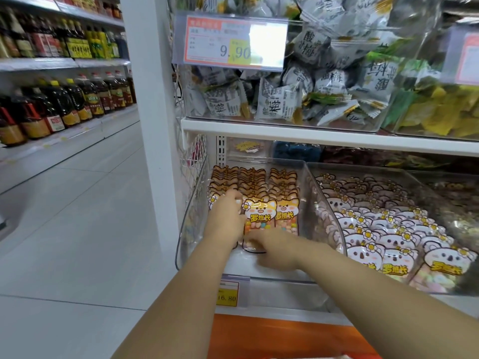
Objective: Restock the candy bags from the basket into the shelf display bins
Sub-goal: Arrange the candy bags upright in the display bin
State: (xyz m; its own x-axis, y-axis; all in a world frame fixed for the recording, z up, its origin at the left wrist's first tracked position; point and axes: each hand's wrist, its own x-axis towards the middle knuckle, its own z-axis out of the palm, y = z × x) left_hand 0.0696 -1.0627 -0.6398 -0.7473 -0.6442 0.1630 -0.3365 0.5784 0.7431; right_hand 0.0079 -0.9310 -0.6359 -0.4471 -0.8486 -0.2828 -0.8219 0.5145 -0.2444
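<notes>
Inside bin point(190, 237), left hand point(226, 211) grips 罗班长 bag point(260, 216), right hand point(272, 246) unclear, tag 16.80 point(227, 294)

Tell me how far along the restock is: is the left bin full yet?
Not yet. Done: three rows of orange bags stand in the left bin; the koala bin beside it looks full. In hand: the left hand grips the left row's front bag, the right hand is at the middle row's base. Left: bare floor at the bin's front; the basket isn't clearly visible, so remaining stock is unknown.
</notes>
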